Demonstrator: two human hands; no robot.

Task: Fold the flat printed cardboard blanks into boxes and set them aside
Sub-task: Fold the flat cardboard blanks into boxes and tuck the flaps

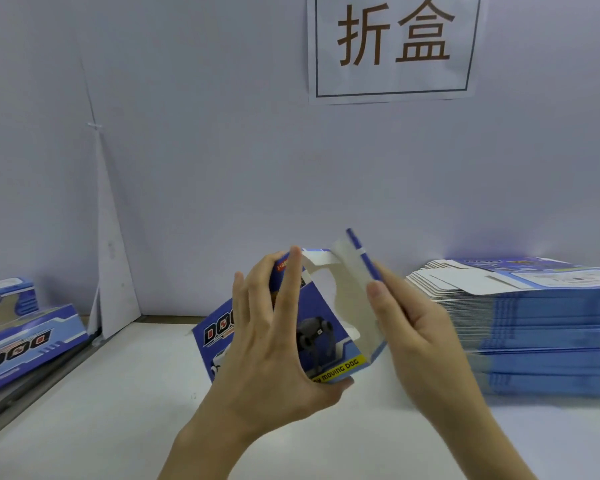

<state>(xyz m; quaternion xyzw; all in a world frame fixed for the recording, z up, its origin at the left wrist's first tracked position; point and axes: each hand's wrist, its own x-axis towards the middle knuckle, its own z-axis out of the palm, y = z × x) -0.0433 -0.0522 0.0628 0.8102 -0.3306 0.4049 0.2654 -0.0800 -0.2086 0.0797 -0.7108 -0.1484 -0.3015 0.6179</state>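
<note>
Pale wall panels (205,150) close off the back of a white surface (118,393), and a paper sign (394,46) with two large brown characters hangs on the wall above the right half. Midway between the left and right edges, toward the back edge, is the half-folded box (321,306), a blue printed carton with a robot dog picture and a yellow strip reading "MOVING DOG". Both hands hold it. The left hand (274,348) grips its printed face, with fingers spread up across the blue print and the thumb hooked under the lower edge by the yellow strip. The right hand (420,327) pinches the side panel that stands up at an angle, its white inner side facing the camera, with the thumb on that white side and the fingers behind it. Whether the carton's lower corner touches the surface cannot be told. Along the right edge lies a tall stack of flat blanks (541,327), blue-edged and a little blurred. At the left edge are two finished boxes (25,344), one behind the other, well apart from the hands.
</note>
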